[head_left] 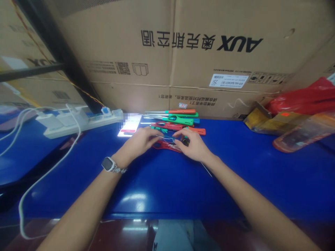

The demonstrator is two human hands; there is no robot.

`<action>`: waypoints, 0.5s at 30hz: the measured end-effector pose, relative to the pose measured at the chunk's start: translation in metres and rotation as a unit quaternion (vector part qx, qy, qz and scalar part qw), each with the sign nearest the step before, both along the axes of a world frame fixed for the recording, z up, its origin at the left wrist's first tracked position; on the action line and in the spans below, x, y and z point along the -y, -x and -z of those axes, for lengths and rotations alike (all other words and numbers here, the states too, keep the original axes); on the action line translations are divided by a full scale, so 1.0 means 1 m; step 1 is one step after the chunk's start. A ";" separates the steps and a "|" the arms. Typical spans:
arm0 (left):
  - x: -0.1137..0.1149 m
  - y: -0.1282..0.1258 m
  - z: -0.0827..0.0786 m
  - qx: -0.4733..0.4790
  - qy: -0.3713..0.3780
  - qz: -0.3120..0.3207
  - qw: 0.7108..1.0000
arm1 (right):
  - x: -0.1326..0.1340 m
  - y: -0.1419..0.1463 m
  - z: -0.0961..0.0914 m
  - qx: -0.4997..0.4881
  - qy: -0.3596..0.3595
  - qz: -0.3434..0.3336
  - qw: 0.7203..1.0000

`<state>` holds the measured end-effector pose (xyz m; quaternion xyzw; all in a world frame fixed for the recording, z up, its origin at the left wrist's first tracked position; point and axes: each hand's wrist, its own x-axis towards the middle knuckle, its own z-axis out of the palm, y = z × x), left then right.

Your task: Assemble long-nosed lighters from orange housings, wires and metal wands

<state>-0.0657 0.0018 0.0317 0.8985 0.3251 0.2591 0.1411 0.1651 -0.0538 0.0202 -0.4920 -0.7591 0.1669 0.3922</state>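
Between my hands runs a thin white wire [167, 138]. My left hand [142, 141], with a watch on the wrist, pinches its left end. The fingertips of my right hand [193, 143] are closed at its other end. Just under the fingers lies a red lighter casing [167, 146], partly covered by my right hand. A thin metal rod [207, 169] sticks out below my right wrist; what it belongs to is hidden. Small green pieces [162, 130] lie just beyond my left fingertips. Behind them, several long-nosed lighters, including a green one [180, 120], lie side by side.
A lit phone [130, 125] lies left of the lighters. Farther left is a white power strip [83, 123] with plugs and a looping white cable [52, 177]. A big cardboard box [183, 73] stands behind the blue table [146, 188]. A clear orange-tinted container [300, 134] lies right.
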 end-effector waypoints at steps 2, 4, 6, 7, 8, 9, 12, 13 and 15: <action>-0.002 0.002 0.002 0.031 0.013 -0.012 0.999 | 0.001 -0.006 0.001 0.047 -0.003 -0.003 0.999; -0.003 0.002 0.002 0.053 0.024 -0.014 0.998 | 0.002 -0.010 0.003 0.081 -0.003 -0.002 0.997; -0.003 0.003 0.003 0.071 0.029 -0.012 0.997 | 0.002 -0.010 0.004 0.108 -0.001 -0.003 0.994; -0.003 0.003 0.003 0.077 0.028 -0.013 0.997 | 0.002 -0.009 0.005 0.119 0.002 -0.003 0.993; -0.004 0.003 0.003 0.080 0.026 -0.015 0.996 | 0.002 -0.008 0.005 0.129 0.005 -0.003 0.992; -0.004 0.003 0.003 0.081 0.026 -0.018 0.996 | 0.002 -0.007 0.005 0.136 0.007 -0.003 0.991; -0.004 0.004 0.002 0.085 0.035 -0.022 0.996 | 0.002 -0.005 0.004 0.153 0.008 -0.006 0.988; -0.004 0.004 0.002 0.086 0.040 -0.020 0.995 | 0.002 -0.004 0.004 0.156 0.009 -0.006 0.988; -0.004 0.004 0.001 0.088 0.048 -0.020 0.995 | 0.002 -0.004 0.004 0.161 0.012 -0.001 0.987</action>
